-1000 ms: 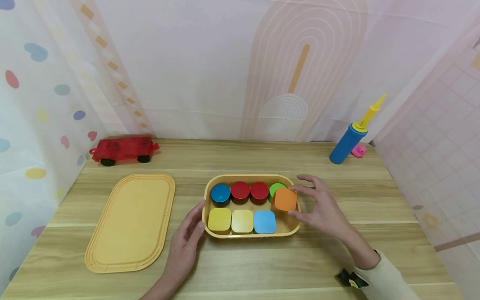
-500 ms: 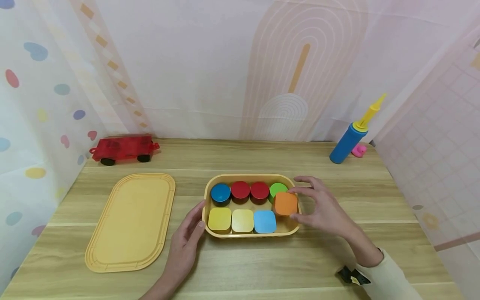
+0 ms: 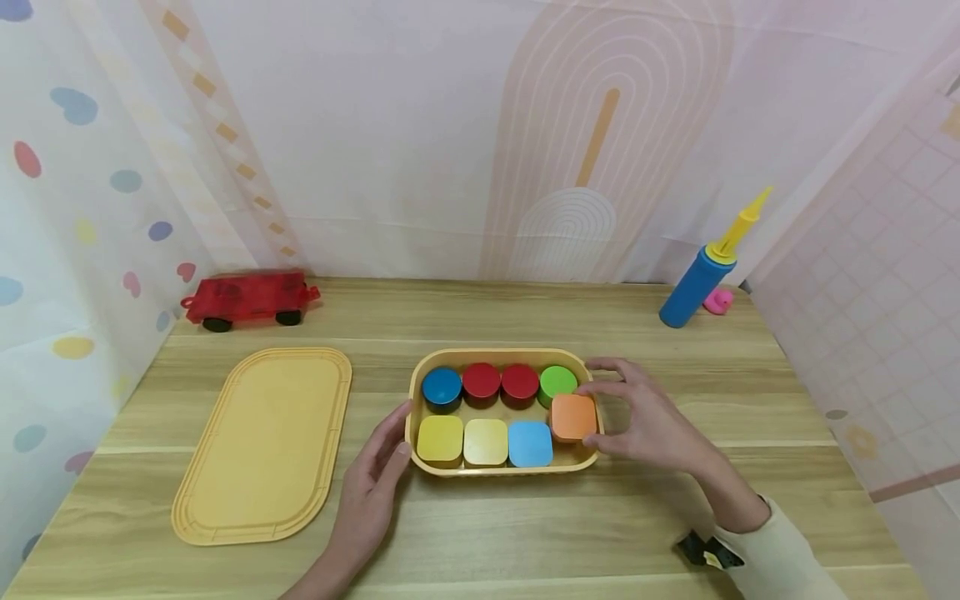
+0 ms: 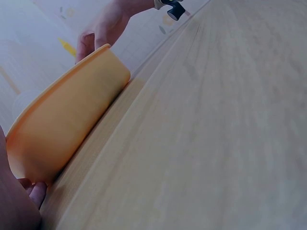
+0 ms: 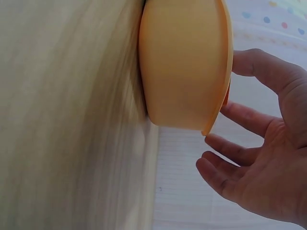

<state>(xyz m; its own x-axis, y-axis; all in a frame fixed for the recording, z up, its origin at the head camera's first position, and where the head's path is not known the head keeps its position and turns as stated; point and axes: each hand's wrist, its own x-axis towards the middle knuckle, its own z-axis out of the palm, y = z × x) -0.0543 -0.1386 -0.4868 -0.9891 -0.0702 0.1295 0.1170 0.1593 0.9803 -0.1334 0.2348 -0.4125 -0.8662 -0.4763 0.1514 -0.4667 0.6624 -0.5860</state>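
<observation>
In the head view a yellow oblong box (image 3: 495, 472) sits on the wooden table. My right hand (image 3: 648, 417) pinches an orange rounded-square block (image 3: 573, 417) between thumb and index finger at the box's right end. The block overlaps the green round block (image 3: 558, 382) and stands beside the light blue square block (image 3: 530, 443). A cream square block (image 3: 486, 442) and a yellow one (image 3: 440, 438) continue that row. Behind them are two red round blocks (image 3: 481, 380) and a blue one (image 3: 442, 386). My left hand (image 3: 371, 483) touches the box's left end with relaxed fingers.
A flat yellow lid (image 3: 262, 446) lies left of the box. Farther back stand a red toy car (image 3: 249, 298) on the left and a blue hand pump (image 3: 693, 287) with a pink toy duck (image 3: 717, 302) on the right. A patterned curtain (image 3: 390, 133) closes off the back.
My right hand has lowered the orange block toward the near side of the box, uncovering more of the green block. My left hand stays where it was.
</observation>
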